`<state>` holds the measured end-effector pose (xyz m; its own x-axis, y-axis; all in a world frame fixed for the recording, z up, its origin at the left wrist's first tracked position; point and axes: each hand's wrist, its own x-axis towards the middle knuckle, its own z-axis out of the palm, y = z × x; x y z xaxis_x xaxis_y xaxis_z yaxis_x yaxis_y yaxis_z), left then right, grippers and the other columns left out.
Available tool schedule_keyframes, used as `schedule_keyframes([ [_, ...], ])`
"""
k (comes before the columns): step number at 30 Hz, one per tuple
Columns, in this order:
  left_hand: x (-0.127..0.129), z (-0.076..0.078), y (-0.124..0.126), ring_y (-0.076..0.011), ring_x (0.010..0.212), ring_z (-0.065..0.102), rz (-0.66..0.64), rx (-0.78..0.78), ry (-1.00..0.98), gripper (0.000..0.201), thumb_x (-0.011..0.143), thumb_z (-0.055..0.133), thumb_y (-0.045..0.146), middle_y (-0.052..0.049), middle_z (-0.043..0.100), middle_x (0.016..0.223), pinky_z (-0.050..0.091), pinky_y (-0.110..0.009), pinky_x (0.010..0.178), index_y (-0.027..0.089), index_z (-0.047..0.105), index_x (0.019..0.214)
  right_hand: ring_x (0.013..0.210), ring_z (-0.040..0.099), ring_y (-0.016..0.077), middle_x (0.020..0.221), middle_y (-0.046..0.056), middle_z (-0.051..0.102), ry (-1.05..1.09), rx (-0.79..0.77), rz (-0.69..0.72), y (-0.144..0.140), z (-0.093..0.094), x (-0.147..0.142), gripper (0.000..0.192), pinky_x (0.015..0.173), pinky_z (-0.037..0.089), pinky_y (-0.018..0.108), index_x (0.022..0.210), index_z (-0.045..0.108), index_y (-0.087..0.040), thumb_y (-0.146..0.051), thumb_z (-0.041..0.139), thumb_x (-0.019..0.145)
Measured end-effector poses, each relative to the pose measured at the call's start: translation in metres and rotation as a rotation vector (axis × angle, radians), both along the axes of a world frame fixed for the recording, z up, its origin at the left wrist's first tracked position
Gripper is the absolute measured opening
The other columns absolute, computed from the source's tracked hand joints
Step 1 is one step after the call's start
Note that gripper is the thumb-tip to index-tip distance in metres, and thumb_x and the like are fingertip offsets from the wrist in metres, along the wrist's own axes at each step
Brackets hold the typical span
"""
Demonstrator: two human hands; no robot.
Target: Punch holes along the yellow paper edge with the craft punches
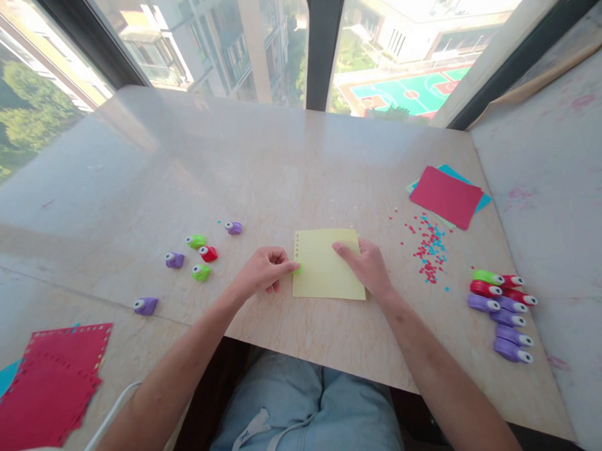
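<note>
A yellow paper sheet (325,264) lies flat on the marble table (279,167), with a row of small holes along its left edge. My left hand (263,269) is closed around a small green punch (297,268) at that left edge; only a sliver of the punch shows past my fingers. My right hand (366,266) rests on the sheet's right side and presses it down, with the index finger stretched toward the middle.
Small punches lie left of my hands: green (196,241), red (208,254), green (201,273), purple (174,259), (233,228), (146,306). Larger punches (501,314) are lined up at right. Confetti (430,247), red and blue sheets (445,195), punched red paper (54,379).
</note>
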<state>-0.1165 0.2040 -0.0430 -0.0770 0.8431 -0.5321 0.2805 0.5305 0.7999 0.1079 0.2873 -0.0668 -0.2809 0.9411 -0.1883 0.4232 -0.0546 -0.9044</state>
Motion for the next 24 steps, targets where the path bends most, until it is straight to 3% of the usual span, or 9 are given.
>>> schedule_keyframes([
  [7, -0.0008, -0.0033, 0.0026, -0.0129, 0.043, 0.060, 0.023, -0.026, -0.069, 0.038, 0.071, 0.073, 0.045, 0.004, 0.054, 0.051, 0.044, -0.019, 0.037, 0.018, 0.048, 0.064, 0.067, 0.067, 0.0214, 0.080, 0.010, 0.074, -0.001, 0.000, 0.005, -0.0001, -0.0006, -0.0002, 0.045, 0.051, 0.046, 0.026, 0.093, 0.074, -0.013, -0.055, 0.063, 0.080],
  [24, -0.0017, -0.0053, 0.0017, -0.0187, 0.058, 0.069, 0.130, -0.063, -0.150, 0.038, 0.066, 0.081, 0.041, -0.002, 0.064, 0.059, 0.050, -0.021, 0.045, 0.017, 0.051, 0.065, 0.070, 0.068, 0.0241, 0.084, 0.012, 0.075, 0.004, 0.046, 0.016, 0.0032, -0.0092, 0.0010, 0.044, 0.052, 0.047, 0.028, 0.089, 0.073, -0.013, -0.054, 0.063, 0.079],
])
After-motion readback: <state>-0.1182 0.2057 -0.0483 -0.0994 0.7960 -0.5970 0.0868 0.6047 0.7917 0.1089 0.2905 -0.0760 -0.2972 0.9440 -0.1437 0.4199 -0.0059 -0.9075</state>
